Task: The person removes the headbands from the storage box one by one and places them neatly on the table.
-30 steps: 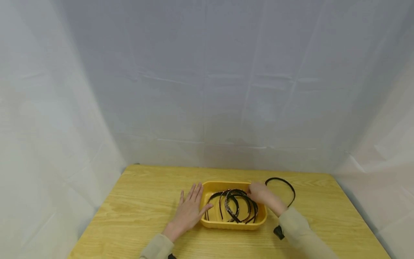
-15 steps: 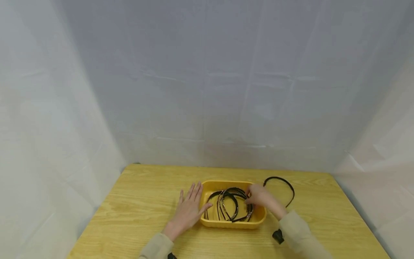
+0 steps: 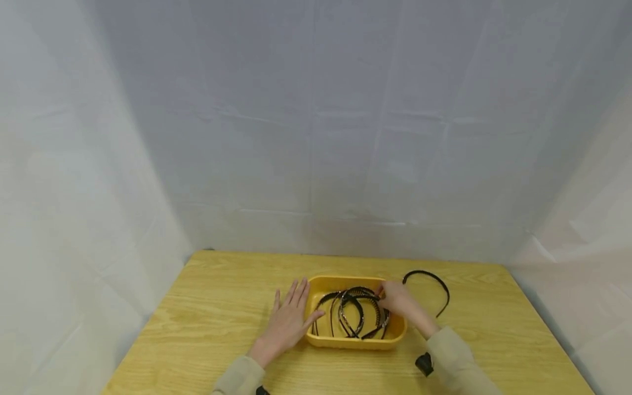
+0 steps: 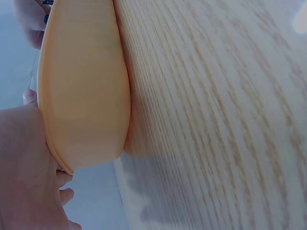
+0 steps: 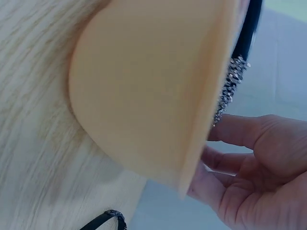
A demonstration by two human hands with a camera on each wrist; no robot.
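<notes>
Left hand lies flat on the wooden surface, fingers straight and slightly spread, thumb touching the left wall of the yellow tray. Right hand reaches over the tray's right rim into the pile of black headbands; fingers are curled at the bands, but whether they actually pinch one I cannot tell. One more black headband lies on the surface just right of the tray, behind the right hand.
</notes>
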